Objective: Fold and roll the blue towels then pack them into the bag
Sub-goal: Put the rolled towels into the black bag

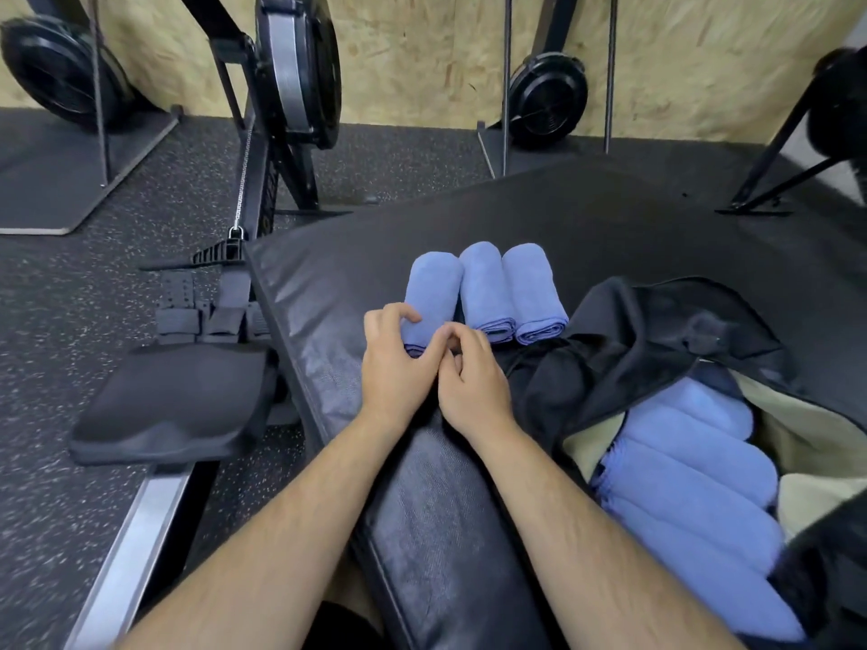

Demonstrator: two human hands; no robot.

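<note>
A person's two bare forearms reach forward over a black padded surface [328, 283]. The left grip [391, 368] has its fingers curled, with forefinger and thumb pinching the near end of a rolled blue towel [434, 293] that lies on the surface. The right grip [474, 382] sits just beside the left one, knuckles up and fingers curled under, touching the left thumb at the towel's end. Whether it has hold of anything cannot be told.

Just beyond the right grip lie two more rolled blue towels, a middle roll [485, 286] and a right-hand roll [532, 288]. They touch each other, with a narrow gap beside the pinched one, and all three run lengthwise away from the person.

To the right of the right grip lies an open black bag [657, 330] with a pale lining. Packed blue rolls [694, 471] lie side by side inside it.

To the left of the left grip, off the surface, are a rowing machine's black seat [173, 396] and metal rail [136, 532] on a speckled dark floor [70, 297]. Far beyond both grips, a flywheel housing [300, 63] stands against a chipboard wall [422, 49].
</note>
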